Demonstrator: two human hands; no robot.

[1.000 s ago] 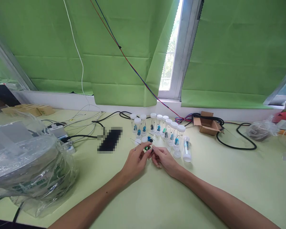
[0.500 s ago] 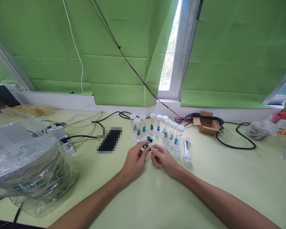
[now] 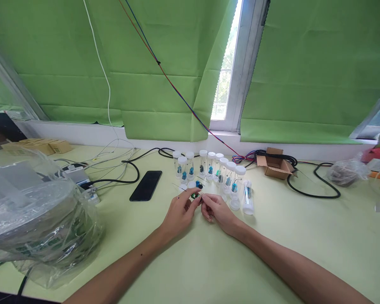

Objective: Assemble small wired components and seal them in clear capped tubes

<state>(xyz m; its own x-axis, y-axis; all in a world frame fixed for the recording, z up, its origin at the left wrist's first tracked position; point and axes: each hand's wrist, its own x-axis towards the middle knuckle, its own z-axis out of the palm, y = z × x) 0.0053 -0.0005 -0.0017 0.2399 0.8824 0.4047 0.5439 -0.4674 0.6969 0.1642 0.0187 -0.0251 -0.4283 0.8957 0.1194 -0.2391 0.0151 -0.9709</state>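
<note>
My left hand (image 3: 180,210) pinches a small green part (image 3: 194,195) with a thin wire, which sticks out to the left past the fingers. Close against it, the thumb and fingertips of my right hand (image 3: 215,207) are pressed together at the part's right end; what they grip there is too small to make out. Just beyond the fingertips lies a small blue and black piece (image 3: 199,185). Several clear tubes with white caps (image 3: 229,179) stand behind and to the right, holding blue, green or dark parts on wires. One capped tube (image 3: 248,198) leans or lies at the right end.
A black phone (image 3: 146,185) lies left of my hands. Further left is a large plastic-wrapped round object (image 3: 44,228) beside cables and a white adapter (image 3: 74,174). An open cardboard box (image 3: 275,165) sits at the back right near a black cable (image 3: 319,196).
My hands have shifted very slightly to the right with the green part and its wire. Both keep their pinch; the tubes stay where they were.
</note>
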